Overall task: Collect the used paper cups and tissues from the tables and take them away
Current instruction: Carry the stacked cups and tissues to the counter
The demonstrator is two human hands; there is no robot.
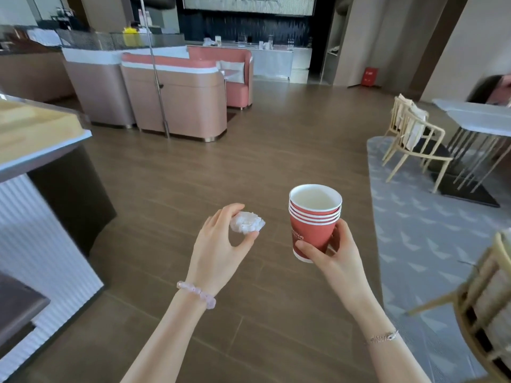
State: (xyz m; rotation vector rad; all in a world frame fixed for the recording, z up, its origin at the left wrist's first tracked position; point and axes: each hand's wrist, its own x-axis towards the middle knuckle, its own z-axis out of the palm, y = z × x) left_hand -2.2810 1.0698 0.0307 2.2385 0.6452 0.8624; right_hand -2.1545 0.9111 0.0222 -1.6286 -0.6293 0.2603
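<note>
Carrying-off stage: both hands loaded, standing over open wooden floor.

Left to right: the left hand (218,244) pinches a crumpled tissue (247,223) between thumb and fingertips, held in the air. Near it, the right hand (334,252) has thumb and fingers curled round the lower part of a nested stack of red paper cups (313,219), which is upright. No bin is in view. Judgement: next, find a disposal point, keeping the stack level; the tissue could go into the top cup to free a hand. The white table (481,120) far right is too blurred to check.
</note>
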